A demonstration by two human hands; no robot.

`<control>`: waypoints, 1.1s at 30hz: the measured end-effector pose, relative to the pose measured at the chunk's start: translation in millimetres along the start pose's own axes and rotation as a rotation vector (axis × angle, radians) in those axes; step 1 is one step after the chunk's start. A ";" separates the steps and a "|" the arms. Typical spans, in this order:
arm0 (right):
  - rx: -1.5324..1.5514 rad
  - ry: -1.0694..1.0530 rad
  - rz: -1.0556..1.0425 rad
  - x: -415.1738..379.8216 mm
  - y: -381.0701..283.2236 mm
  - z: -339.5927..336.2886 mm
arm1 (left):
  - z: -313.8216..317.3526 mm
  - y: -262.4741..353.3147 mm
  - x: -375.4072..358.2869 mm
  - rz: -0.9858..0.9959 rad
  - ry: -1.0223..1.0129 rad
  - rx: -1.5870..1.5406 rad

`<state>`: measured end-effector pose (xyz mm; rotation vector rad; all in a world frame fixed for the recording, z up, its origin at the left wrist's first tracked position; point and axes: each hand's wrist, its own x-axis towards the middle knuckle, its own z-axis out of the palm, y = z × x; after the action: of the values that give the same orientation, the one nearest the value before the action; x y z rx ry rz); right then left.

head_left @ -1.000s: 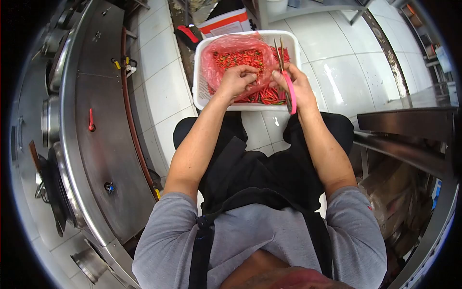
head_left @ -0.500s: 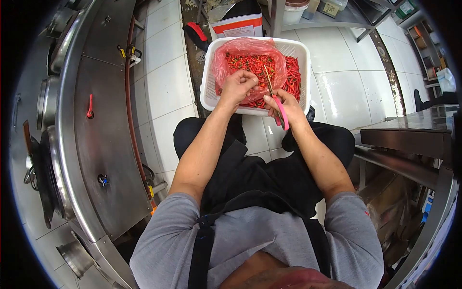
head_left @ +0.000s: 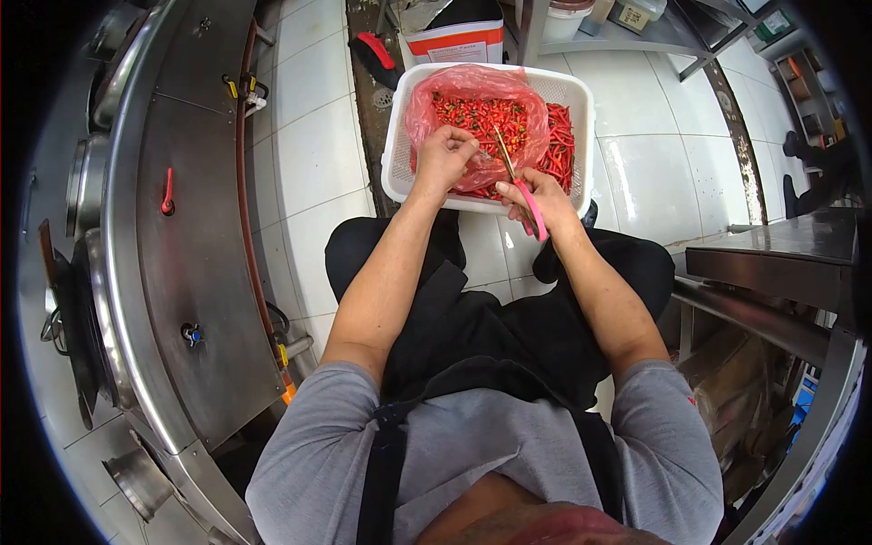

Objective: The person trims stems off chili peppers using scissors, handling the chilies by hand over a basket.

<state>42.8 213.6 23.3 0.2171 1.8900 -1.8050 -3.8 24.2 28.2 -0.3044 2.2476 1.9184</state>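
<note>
Seated over a white basket (head_left: 396, 173) on the tiled floor (head_left: 318, 154), which holds loose red chillies (head_left: 559, 145) on its right side and a pink plastic bag (head_left: 472, 91) of more chillies, stems on, on its left and middle. Left hand (head_left: 443, 156) hangs over the bag's near edge, fingers curled and pinched together as if on a single chilli; the item itself is too small to make out. Right hand (head_left: 536, 195) is clenched round the pink handles of a pair of scissors (head_left: 516, 182), blades pointing up and left toward the left fingertips; whether the blades are parted or closed cannot be told. Risks, as judged: the blade tips sit very near the left fingers, so a cut made without the chilli held clear could nick a fingertip. The bag film lies right under the blades and could get snipped or snagged, spilling untrimmed chillies among the trimmed ones. The basket's near rim reaches toward the knees; a knock could tip it. Chilli juice on bare fingers is a further hazard. Steel counter (head_left: 191, 236) left, steel table (head_left: 772, 254) right.
</note>
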 end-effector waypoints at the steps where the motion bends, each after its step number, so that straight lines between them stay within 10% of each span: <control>1: -0.010 -0.002 -0.016 -2.1 -2.6 0.7 | 1.6 1.3 -1.7 -0.004 -0.033 -0.029; 33: -0.129 -0.029 -0.001 1.7 -5.9 -0.1 | 10.9 -4.5 -4.9 -0.083 -0.209 0.012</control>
<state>38.6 212.7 27.7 0.1436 1.9779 -1.6700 2.1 34.5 23.4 -0.1821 2.0785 1.8031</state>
